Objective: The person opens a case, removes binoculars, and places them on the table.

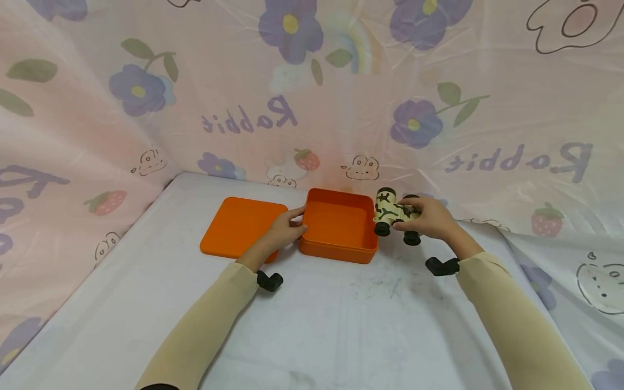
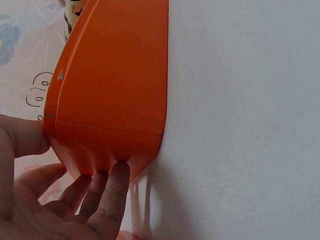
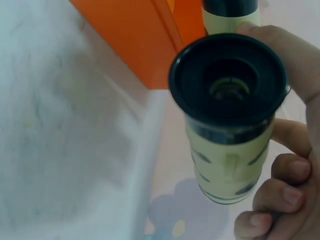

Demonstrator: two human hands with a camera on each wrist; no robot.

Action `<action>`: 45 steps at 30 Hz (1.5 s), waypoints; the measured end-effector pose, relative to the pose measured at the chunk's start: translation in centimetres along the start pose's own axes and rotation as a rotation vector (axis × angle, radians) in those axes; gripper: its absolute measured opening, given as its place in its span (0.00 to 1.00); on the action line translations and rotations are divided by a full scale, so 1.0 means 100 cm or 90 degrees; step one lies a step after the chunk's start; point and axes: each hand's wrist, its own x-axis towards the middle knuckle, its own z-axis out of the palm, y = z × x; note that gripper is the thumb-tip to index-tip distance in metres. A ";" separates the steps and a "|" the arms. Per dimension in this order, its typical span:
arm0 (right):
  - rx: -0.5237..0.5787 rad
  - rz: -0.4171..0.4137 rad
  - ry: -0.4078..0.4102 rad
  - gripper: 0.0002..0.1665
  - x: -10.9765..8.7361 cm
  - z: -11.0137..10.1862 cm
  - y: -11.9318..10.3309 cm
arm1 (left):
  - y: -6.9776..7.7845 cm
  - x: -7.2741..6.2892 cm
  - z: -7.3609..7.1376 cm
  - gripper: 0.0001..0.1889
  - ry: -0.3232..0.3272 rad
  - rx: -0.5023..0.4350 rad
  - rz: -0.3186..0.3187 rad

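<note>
A pair of cream camouflage binoculars with black ends is held by my right hand, just right of the open orange box. In the right wrist view a black eyepiece faces the camera, the thumb lies across the far barrel and the other fingers curl behind the near one. My left hand holds the box at its left side. Its thumb is at the rim and its bent fingertips press the outer wall in the left wrist view. The inside of the box shows bare orange.
A flat orange lid lies left of the box, partly under the left hand and wrist. White cloth covers the table. A pink printed curtain rises behind and along both sides. Black camera mounts sit on both wrists.
</note>
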 end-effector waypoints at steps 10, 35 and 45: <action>-0.004 0.013 -0.009 0.48 -0.006 0.002 0.013 | -0.003 0.000 -0.001 0.33 0.000 0.003 -0.001; -0.012 0.056 -0.048 0.52 -0.014 0.023 0.050 | 0.000 -0.002 -0.002 0.33 -0.004 -0.016 -0.008; -0.002 0.052 -0.041 0.51 -0.013 0.034 0.054 | 0.001 -0.002 -0.001 0.33 -0.006 -0.007 0.002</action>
